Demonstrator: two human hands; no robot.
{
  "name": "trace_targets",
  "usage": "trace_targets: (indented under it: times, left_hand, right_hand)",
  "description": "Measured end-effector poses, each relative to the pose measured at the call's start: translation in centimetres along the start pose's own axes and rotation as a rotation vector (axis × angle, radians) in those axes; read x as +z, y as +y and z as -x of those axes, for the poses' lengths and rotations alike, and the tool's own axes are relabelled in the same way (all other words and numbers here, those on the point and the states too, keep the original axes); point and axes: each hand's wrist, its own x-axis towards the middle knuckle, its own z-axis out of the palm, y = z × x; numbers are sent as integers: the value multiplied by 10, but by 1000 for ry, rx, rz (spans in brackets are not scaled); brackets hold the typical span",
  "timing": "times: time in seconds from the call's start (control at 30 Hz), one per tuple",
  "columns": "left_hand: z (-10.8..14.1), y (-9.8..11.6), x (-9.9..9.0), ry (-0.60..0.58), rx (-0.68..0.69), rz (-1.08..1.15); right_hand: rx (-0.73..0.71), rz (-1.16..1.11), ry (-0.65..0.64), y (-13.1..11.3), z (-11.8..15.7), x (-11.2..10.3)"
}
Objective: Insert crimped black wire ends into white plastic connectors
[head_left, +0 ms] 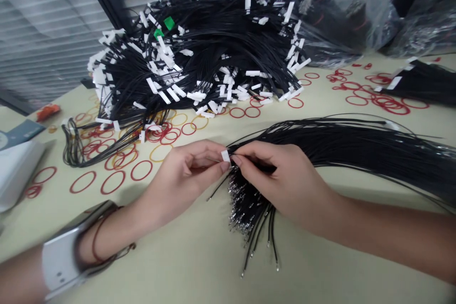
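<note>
My left hand (188, 175) pinches a small white plastic connector (225, 156) between thumb and forefinger. My right hand (281, 175) meets it from the other side, its fingertips pinching thin black wires at the connector's edge. These belong to a long bundle of black wires (342, 152) that sweeps off to the right. Below my hands, bare crimped metal wire ends (245, 209) fan downward. A few longer wires hang toward the near table edge. A white wristband (60, 261) and a thin red cord circle my left wrist.
A large heap of black wires with white connectors (199, 52) rises beyond my hands, with a few green tags. Red and yellow rubber bands (114, 183) lie scattered on the pale table (320, 256). Another wire bundle (423, 83) and clear plastic bags (338, 4) sit at the back right.
</note>
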Motion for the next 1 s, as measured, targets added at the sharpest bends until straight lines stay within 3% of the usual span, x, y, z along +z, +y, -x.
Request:
trace_targets:
  times: [0.37, 0.57, 0.8, 0.87, 1.0]
  left_hand:
    - [5, 1, 3, 14, 29, -74]
    - [9, -1, 5, 71, 152, -332]
    - [13, -2, 2, 37, 202, -478]
    - [13, -1, 1, 10, 159, -493]
    - [9, 3, -1, -19, 42, -393]
  right_hand:
    - [-250, 187, -29, 5, 7, 0]
    - [-363, 369, -43, 3, 10, 1]
    - [-499, 531, -18, 5, 11, 4]
    - [-472, 514, -43, 5, 12, 3]
    - [-248, 248, -102, 3, 8, -1]
